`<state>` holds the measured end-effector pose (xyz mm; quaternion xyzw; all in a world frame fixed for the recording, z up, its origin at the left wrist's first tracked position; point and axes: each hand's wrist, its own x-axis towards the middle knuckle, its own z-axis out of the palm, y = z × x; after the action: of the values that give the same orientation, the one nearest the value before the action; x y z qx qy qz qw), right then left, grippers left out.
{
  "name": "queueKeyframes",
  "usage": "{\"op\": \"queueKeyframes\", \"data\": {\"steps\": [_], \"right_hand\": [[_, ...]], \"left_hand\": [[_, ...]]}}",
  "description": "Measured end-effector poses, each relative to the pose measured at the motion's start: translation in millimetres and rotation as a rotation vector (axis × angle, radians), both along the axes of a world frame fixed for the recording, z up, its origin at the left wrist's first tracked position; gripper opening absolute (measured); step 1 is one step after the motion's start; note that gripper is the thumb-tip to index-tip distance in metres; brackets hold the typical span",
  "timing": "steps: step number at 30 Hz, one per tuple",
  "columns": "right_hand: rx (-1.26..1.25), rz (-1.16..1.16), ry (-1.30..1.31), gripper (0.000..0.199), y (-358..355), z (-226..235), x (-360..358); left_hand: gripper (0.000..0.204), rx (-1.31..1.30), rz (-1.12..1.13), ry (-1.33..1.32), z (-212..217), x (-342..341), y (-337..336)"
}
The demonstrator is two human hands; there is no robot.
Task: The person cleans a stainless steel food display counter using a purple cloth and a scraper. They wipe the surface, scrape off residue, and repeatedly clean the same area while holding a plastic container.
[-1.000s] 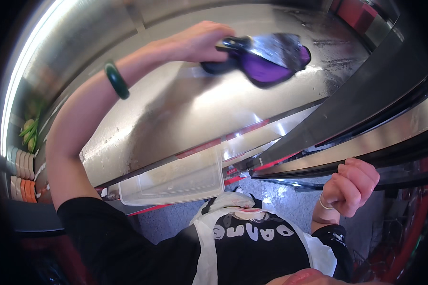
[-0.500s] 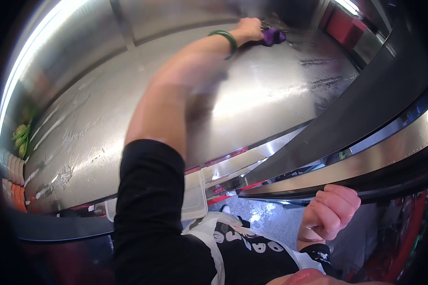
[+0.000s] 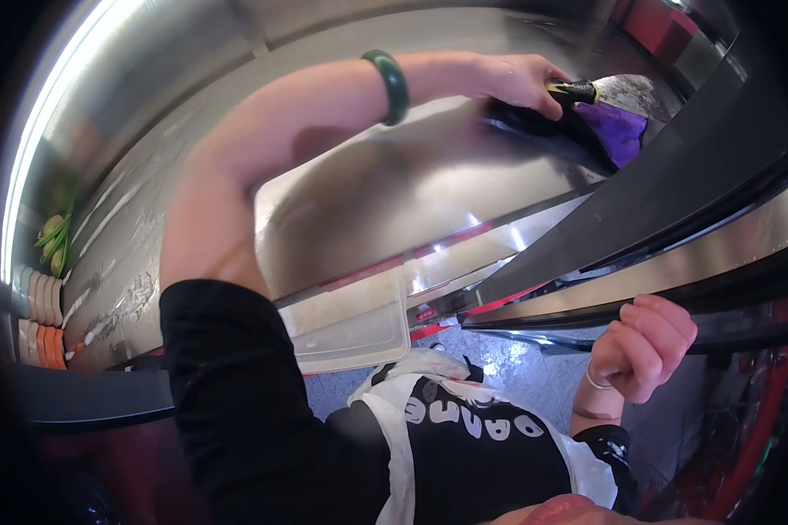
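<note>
My left hand [image 3: 525,86], below a green bangle [image 3: 389,87], is closed on the black-and-yellow handle of a scraper [image 3: 629,93] at the far right of a steel surface [image 3: 341,227]. The scraper's pale, smeared blade points right. Under the handle and beside the blade lies a dark and purple piece [image 3: 617,131], cloth-like; I cannot tell whether the fingers grip it too. My right hand [image 3: 646,348] is a raised fist at the lower right, apart from the steel. Nothing shows in it.
A dark curved frame [image 3: 657,188] borders the steel on the right. A clear plastic container [image 3: 350,337] sits below the front edge. Green-stemmed vegetables [image 3: 54,243] and rows of pinkish and orange pieces [image 3: 51,346] stand at the far left. White streaks mark the left steel.
My left hand has moved right and nearer, carrying the scraper and the purple piece from the back edge. The right fist stays closed and appears slightly higher and further right.
</note>
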<state>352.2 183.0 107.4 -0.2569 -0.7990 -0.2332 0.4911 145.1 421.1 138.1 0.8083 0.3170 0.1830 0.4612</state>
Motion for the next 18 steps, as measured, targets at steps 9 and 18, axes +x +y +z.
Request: {"op": "queueKeyframes", "data": {"steps": [9, 18], "right_hand": [[0.108, 0.043, 0.030, 0.006, 14, 0, -1], [0.130, 0.200, 0.070, 0.033, 10, 28, -46]], "left_hand": [[0.047, -0.038, 0.121, 0.352, 42, -143, -104], [0.032, 0.347, 0.324, 0.166, 93, -162, -130]]}}
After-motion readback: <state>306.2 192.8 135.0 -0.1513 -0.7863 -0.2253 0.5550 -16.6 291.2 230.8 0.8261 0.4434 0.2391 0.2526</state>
